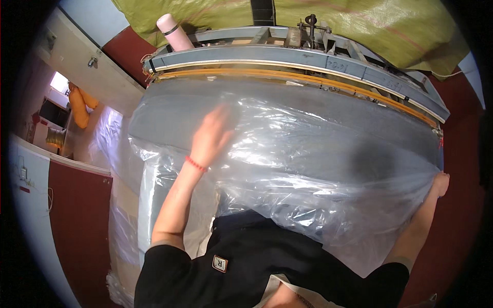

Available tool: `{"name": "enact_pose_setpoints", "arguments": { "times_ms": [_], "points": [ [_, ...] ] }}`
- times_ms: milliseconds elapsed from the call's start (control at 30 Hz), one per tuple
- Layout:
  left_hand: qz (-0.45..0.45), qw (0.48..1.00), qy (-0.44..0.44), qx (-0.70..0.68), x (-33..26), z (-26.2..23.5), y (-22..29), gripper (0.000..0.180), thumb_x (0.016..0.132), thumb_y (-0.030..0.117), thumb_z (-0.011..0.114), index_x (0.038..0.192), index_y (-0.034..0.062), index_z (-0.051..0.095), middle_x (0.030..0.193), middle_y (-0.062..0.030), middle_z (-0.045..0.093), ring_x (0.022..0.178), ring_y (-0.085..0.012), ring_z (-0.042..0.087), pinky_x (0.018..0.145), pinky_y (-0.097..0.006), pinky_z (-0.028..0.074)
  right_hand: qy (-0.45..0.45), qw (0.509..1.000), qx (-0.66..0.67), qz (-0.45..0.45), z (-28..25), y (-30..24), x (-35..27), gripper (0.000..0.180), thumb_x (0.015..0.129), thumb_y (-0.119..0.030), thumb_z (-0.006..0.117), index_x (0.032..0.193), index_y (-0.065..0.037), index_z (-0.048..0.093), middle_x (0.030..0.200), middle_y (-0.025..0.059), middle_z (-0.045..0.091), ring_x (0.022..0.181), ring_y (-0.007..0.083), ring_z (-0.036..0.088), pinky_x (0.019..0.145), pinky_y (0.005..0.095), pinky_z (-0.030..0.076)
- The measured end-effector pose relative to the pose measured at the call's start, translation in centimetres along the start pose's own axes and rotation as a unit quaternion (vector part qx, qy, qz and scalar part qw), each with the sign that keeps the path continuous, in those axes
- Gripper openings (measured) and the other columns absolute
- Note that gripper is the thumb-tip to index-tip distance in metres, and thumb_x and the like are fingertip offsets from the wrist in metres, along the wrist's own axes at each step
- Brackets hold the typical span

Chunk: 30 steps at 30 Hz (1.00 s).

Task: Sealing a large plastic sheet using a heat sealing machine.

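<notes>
Pressing flat on the clear plastic sheet [308, 154], the left hand [213, 136] is lying at 11 o'clock from picture centre, fingers spread wide and blurred, holding nothing; a red band [195, 164] is circling its wrist. The right hand [440, 185], at 3 o'clock, is pinching the sheet's edge, its grip closed on the film. The sheet is draping over a long grey slab [287, 110] on the tabletop and is bunching in folds at 6 o'clock. Beyond the slab at 12 o'clock a blue-grey metal frame [308, 54] with an orange strip [308, 78] is running across. A pink bottle [173, 32] is standing at 11 o'clock, a green tarp [370, 23] is hanging behind, and orange bags [79, 105] are sitting at 9 o'clock.
</notes>
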State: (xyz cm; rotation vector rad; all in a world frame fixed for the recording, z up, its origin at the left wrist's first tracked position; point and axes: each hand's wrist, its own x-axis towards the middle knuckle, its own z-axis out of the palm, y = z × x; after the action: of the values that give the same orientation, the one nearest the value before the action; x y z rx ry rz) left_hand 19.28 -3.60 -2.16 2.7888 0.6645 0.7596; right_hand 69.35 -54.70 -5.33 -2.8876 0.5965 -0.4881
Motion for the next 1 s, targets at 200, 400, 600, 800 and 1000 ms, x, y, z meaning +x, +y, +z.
{"name": "enact_pose_setpoints", "arguments": {
  "times_ms": [200,400,600,800,1000],
  "points": [
    [-0.06,0.997,-0.007,0.042,1.2,2.2,-2.0,0.025,0.076,0.022,0.058,0.093,0.0032,0.059,0.101,-0.0114,0.056,0.089,-0.0274,0.053,0.071,-0.035,0.045,0.006,0.993,0.113,0.036,0.2,0.9,0.6,0.035,0.081,-0.038,0.049,0.098,-0.008,0.059,0.099,0.0096,0.06,0.089,0.0268,0.056,0.074,0.0385,0.044],
    [-0.231,0.969,0.061,0.069,3.9,4.0,-3.7,0.021,0.068,0.021,0.065,0.08,0.0051,0.059,0.072,-0.0093,0.056,0.08,-0.027,0.054,0.066,-0.036,0.044,-0.009,0.778,0.628,0.021,5.5,9.8,8.8,0.034,0.077,-0.029,0.062,0.091,0.002,0.06,0.089,0.0052,0.06,0.081,0.0121,0.053,0.072,0.0257,0.044],
    [-0.087,0.981,0.171,0.005,3.1,4.3,-6.0,0.019,0.066,0.013,0.066,0.081,0.0038,0.058,0.077,-0.009,0.054,0.079,-0.0257,0.05,0.069,-0.034,0.041,0.042,0.81,0.585,-0.011,0.4,10.7,6.4,0.032,0.076,-0.029,0.064,0.09,0.0,0.061,0.087,0.0062,0.061,0.078,0.0139,0.054,0.072,0.0261,0.044],
    [-0.119,0.982,0.139,-0.053,4.4,4.2,-7.6,0.013,0.076,0.016,0.054,0.08,0.0041,0.053,0.072,-0.0128,0.054,0.074,-0.029,0.052,0.068,-0.036,0.042,0.051,0.874,0.483,-0.028,0.9,8.8,10.1,0.027,0.079,-0.022,0.057,0.085,0.004,0.062,0.083,0.0103,0.062,0.072,0.0151,0.058,0.066,0.0256,0.047],
    [-0.316,0.883,0.263,-0.228,7.3,6.7,-20.9,0.019,0.082,0.02,0.045,0.071,0.0055,0.047,0.061,-0.0009,0.047,0.057,-0.0092,0.042,0.053,-0.024,0.037,0.229,0.887,0.327,-0.232,6.3,-7.0,4.3,0.023,0.079,-0.024,0.054,0.078,-0.002,0.059,0.078,0.015,0.06,0.074,0.0246,0.056,0.069,0.0344,0.043]
  ]
}}
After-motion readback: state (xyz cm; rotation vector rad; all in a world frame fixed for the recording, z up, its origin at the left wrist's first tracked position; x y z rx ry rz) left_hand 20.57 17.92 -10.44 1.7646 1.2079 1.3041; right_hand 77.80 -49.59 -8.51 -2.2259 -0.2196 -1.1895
